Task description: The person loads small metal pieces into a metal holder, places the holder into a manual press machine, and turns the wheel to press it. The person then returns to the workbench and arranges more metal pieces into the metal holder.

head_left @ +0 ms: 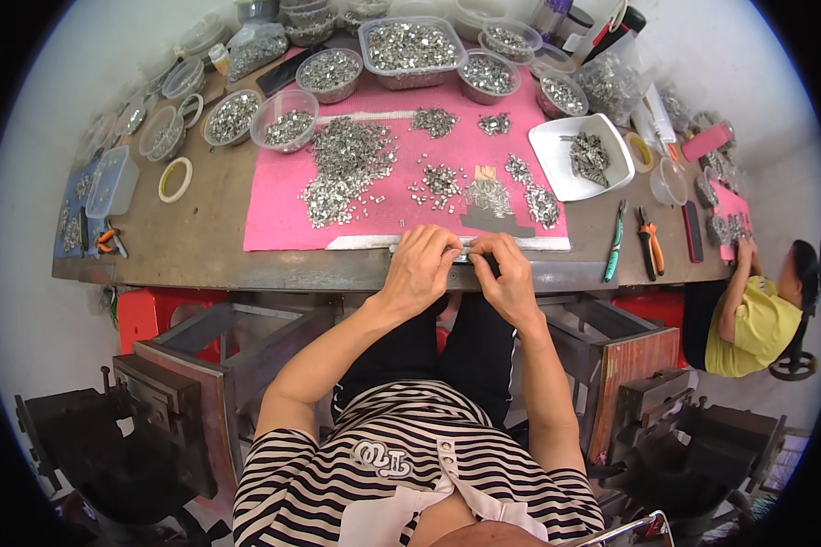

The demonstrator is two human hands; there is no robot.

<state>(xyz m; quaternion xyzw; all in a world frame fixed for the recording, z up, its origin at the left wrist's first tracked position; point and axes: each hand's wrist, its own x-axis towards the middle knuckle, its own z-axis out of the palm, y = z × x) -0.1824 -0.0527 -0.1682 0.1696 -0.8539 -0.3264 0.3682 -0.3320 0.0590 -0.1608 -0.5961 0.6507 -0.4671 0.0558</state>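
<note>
At the table's front edge, my left hand [419, 266] and my right hand [505, 278] meet with bent, pinching fingers. Between their fingertips shows a small shiny metal piece [463, 255]; its exact shape is mostly hidden. A pink mat [278, 205] lies just beyond them, bordered in front by a white strip [360, 242]. Loose silvery metal parts [351, 150] form a large pile on the mat's left. Smaller heaps lie nearer, among them short pieces [441, 180], thin pins [488, 196] and more links [543, 206].
Plastic tubs of metal parts [412, 46] line the back. A white tray [545, 150] stands right of centre, with tweezers [617, 242] and orange-handled pliers [649, 242] nearer. Tape rolls [174, 180] lie around. A person in yellow [746, 333] works at far right. Vises [169, 410] flank my legs.
</note>
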